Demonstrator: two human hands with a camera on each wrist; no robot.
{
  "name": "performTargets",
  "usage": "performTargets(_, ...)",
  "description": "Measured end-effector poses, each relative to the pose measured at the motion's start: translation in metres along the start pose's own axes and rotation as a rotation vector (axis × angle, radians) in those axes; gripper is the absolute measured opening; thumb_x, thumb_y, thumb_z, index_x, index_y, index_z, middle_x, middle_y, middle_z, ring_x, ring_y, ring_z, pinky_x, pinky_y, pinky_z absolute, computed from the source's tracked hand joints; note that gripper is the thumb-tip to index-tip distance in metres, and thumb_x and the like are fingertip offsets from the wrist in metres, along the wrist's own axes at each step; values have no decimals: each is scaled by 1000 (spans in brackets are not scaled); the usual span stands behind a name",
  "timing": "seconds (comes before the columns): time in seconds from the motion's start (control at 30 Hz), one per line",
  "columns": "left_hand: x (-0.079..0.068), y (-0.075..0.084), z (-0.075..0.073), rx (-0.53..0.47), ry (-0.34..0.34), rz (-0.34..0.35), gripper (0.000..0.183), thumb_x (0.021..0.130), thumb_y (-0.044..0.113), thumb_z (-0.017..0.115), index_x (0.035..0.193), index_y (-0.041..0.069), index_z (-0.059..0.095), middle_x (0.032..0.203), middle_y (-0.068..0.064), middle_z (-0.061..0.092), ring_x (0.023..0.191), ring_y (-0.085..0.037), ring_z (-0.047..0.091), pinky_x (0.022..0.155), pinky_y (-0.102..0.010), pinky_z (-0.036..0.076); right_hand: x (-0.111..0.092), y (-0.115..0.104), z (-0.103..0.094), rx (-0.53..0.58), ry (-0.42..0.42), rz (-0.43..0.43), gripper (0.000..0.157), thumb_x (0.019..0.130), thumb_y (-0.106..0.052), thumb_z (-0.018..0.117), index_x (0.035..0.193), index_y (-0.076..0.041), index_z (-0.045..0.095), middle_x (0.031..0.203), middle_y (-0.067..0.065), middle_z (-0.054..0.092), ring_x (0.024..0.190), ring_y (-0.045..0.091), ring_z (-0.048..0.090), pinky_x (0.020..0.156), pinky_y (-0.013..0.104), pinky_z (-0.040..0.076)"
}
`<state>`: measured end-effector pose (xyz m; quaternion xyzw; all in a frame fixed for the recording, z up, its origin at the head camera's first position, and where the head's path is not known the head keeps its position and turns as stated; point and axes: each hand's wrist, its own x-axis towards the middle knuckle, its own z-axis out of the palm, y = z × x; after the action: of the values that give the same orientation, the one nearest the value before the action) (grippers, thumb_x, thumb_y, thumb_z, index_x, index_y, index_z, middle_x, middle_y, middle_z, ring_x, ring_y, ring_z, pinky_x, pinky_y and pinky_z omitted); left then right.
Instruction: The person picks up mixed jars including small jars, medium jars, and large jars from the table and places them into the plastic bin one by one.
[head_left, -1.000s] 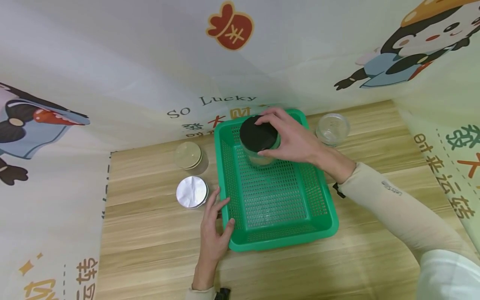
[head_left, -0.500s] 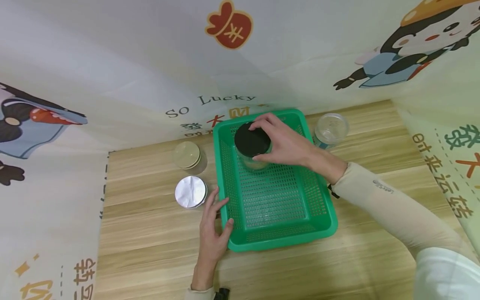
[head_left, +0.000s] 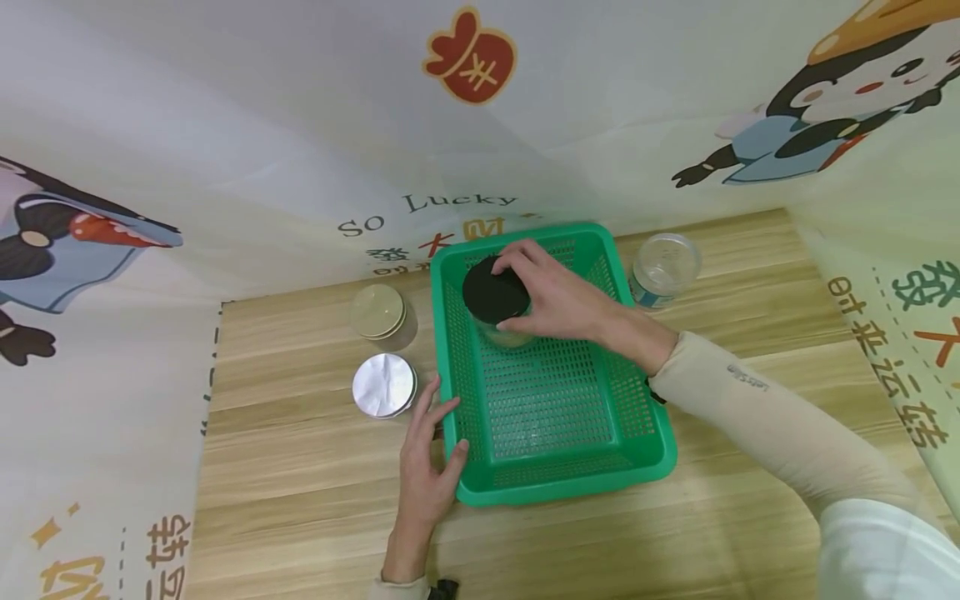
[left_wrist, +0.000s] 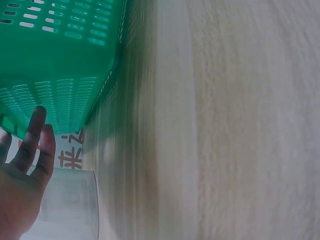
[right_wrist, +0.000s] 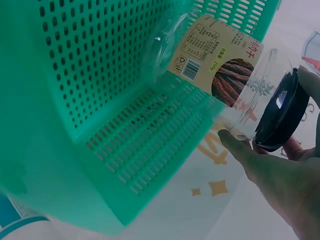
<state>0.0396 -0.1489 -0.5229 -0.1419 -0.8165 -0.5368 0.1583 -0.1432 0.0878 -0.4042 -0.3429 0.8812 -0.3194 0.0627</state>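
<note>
1. While the black-lidded jar [right_wrist: 212, 60] is held inside the green basket [head_left: 566, 492], near its far-left corner, its long axis is set roughly vertical: lid [head_left: 493, 290] up, base down.
2. Lid end is gripped by the right hand [head_left: 558, 296], thumb and fingers clamped around it.
3. Base-to-floor contact can't be confirmed.
4. Printed label [right_wrist: 217, 57] is turned toward the right wrist camera.
5. Basket's left rim is met by the left hand [head_left: 427, 467], fingers spread apart.

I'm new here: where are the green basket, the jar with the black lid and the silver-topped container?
Green basket [head_left: 551, 396]: head view, on its perforated floor.
Jar with the black lid [right_wrist: 220, 65]: right wrist view, on its printed label.
Silver-topped container [head_left: 383, 385]: head view, on its shiny top.
</note>
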Motion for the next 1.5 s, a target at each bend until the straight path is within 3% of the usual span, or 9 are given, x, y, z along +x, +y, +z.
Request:
performTargets(0.3, 0, 2, 2, 1, 8, -15, 56, 78, -3, 65, 133, 6, 58, 155, -19, 37, 134, -37, 45, 90, -22, 47, 6, -2, 5, -29, -16, -34, 61, 81, -35, 82, 126, -9, 50, 140, 12, 40, 125, 27, 48, 101, 41, 44)
performTargets(0.5, -1, 2, 3, 7, 7, -27, 55, 79, -3, 65, 133, 6, 58, 154, -21, 37, 135, -36, 44, 90, -22, 47, 7, -3, 9, -26, -17, -52, 47, 81, -33, 82, 103, -11, 47, 138, 13, 39, 123, 27, 49, 89, 37, 46)
performTargets(0.67, -1, 2, 2, 19, 6, -29, 55, 80, -2, 65, 134, 8, 58, 155, -17, 37, 135, -37, 44, 90, -22, 47, 8, -4, 12, -20, -13, -44, 48, 80, -34, 83, 88, -12, 42, 140, 13, 38, 119, 26, 52, 78, 35, 43)
performTargets(0.9, 0, 3, 2, 12, 9, -7, 56, 79, -4, 65, 133, 6, 58, 155, -18, 37, 134, -39, 44, 89, -20, 47, 9, -6, 14, -38, -12, -15, 46, 78, -36, 84, 86, -11, 45, 143, 12, 38, 120, 26, 52, 81, 35, 43)
performTargets(1.0, 5, 16, 1, 3, 15, 8, 52, 78, -5, 64, 130, -1, 59, 152, -26, 38, 131, -47, 44, 89, -19, 47, 9, -6, 15, -35, -8, 5, 45, 77, -34, 85, 85, -10, 47, 143, 12, 38, 116, 25, 54, 80, 35, 43)
performTargets(1.13, 6, 15, 1, 8, 18, 11, 51, 77, -6, 65, 128, -5, 58, 150, -30, 38, 129, -47, 46, 88, -19, 47, 9, -6, 16, -46, -22, 25, 44, 77, -34, 86, 85, -12, 48, 143, 13, 38, 113, 26, 56, 81, 36, 44)
performTargets(1.23, 1, 2, 2, 20, 9, 6, 55, 78, -4, 65, 132, 2, 58, 154, -23, 37, 134, -39, 44, 89, -19, 47, 9, -6, 15, -54, -45, 43, 43, 77, -33, 86, 86, -12, 49, 142, 14, 38, 115, 28, 56, 83, 36, 46)
performTargets(1.5, 0, 0, 1, 23, -25, -8, 57, 81, -3, 64, 136, 8, 56, 155, -23, 34, 142, -36, 35, 107, -24, 37, 10, -8, 6, -134, -123, 96, 41, 76, -33, 87, 88, -9, 55, 142, 17, 39, 109, 29, 59, 83, 36, 48)
